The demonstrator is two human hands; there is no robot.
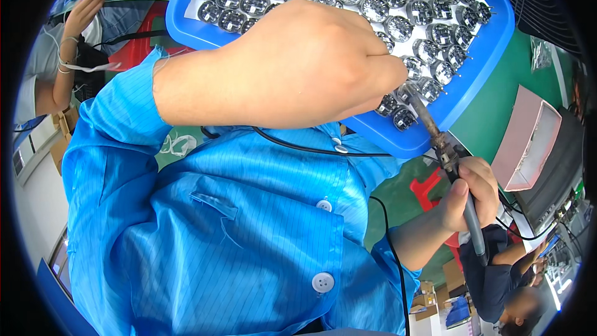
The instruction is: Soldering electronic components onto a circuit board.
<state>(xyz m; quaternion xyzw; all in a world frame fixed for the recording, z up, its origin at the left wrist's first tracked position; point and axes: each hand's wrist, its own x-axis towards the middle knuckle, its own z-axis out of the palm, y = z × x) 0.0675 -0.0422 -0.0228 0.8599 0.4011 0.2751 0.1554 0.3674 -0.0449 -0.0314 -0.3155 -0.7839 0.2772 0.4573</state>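
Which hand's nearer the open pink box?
Right. The right hand, gripping the soldering iron, is just below and left of the pink box in view; the left hand is over the blue tray, farther left.

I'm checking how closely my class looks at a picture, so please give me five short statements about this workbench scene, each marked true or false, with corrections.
1. The right hand grips the soldering iron. True.
2. The soldering iron's metal end points away from the left hand. False: it points toward the left hand's fingers.
3. The pink box is to the right of the tray of round parts. True.
4. The tray's rim is red. False: it is blue.
5. The left hand is spread flat with its fingers wide apart. False: its fingers are curled, and whatever they may hold is hidden.
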